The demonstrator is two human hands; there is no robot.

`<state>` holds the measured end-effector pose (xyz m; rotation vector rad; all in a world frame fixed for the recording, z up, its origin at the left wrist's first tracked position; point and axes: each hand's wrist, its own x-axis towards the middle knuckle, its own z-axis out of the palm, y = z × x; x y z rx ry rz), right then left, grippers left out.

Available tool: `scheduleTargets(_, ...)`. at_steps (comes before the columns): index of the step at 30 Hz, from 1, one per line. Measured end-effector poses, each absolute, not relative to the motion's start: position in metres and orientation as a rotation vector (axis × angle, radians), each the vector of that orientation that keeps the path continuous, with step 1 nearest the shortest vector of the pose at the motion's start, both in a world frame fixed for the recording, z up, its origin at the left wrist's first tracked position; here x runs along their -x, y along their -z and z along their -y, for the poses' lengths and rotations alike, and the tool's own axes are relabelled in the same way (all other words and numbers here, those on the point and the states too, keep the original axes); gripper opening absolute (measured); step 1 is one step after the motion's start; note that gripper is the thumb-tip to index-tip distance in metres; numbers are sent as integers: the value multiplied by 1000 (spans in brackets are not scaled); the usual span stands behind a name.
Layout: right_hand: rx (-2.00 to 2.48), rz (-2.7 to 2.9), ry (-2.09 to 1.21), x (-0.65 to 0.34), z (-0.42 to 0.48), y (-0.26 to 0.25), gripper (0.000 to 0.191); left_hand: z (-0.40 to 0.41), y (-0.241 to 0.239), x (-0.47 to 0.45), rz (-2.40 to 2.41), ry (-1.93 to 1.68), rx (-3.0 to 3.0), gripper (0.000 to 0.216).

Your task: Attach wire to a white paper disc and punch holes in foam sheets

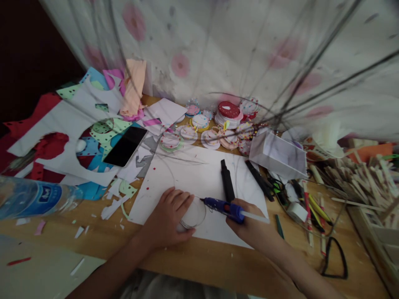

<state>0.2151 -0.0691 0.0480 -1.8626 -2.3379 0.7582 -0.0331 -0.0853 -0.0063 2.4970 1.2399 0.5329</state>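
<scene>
My left hand [171, 218] is closed around the left side of a small white round piece [193, 214], with a thin rim along its edge. My right hand [245, 220] grips a blue hot glue gun [221, 207]. A pale glue stick [255, 216] sticks out of its back. The gun's dark nozzle points left, at the upper right edge of the round piece; whether it touches cannot be told. Under both hands lies a large white paper sheet [202, 174]. A black marker-like tool [227, 180] rests on the sheet, just above the glue gun.
Small decorated round crafts [210, 139] stand along the back. To the left are coloured paper scraps [52, 112], a phone [126, 145] and a water bottle [40, 197]. A white box [278, 153], scissors [260, 180], glasses [335, 259] and wooden sticks [358, 178] are at right. Dark strands cross the view.
</scene>
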Motion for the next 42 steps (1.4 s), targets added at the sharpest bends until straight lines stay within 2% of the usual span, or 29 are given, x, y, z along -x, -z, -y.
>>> scheduleTargets(42,1923,2315,-796,-223,75,-53,6,85,7,33,-1251,-552,-2508,68)
